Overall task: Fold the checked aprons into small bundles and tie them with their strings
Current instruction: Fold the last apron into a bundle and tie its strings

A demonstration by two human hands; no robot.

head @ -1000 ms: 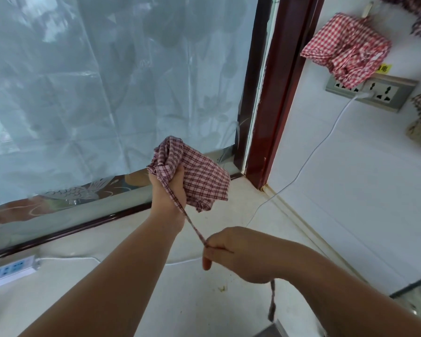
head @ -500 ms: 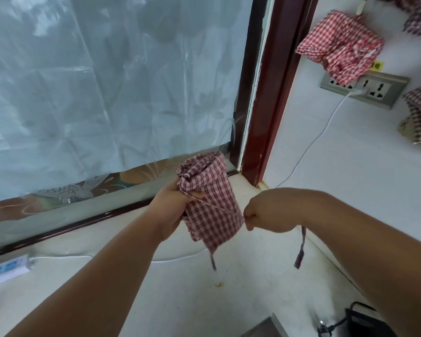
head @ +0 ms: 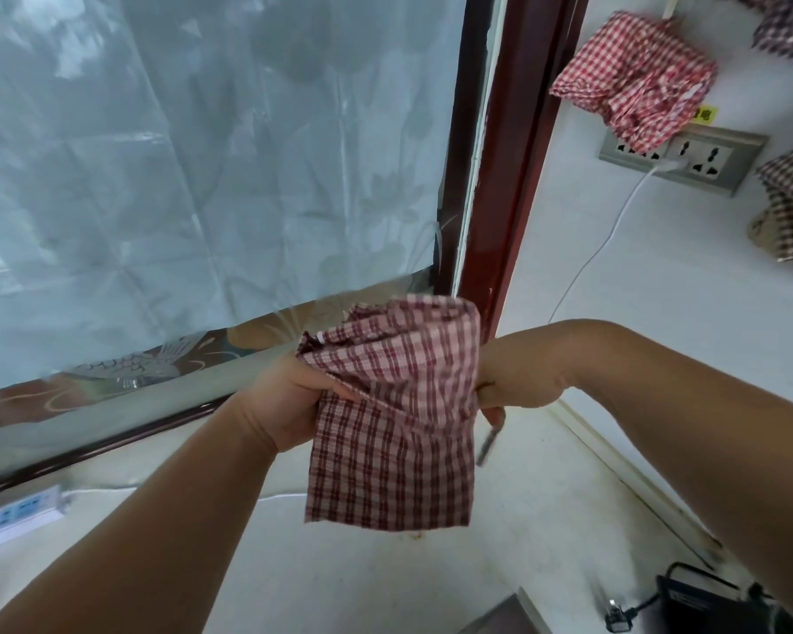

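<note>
Held up before the window, the apron is folded small but not yet tied, left hand gripping one edge and right hand pinching the string at the other.

No legible text is showing. A yellow sticker is sitting on the wall just above the socket plate, carrying dark characters too small and blurred to be read.
</note>
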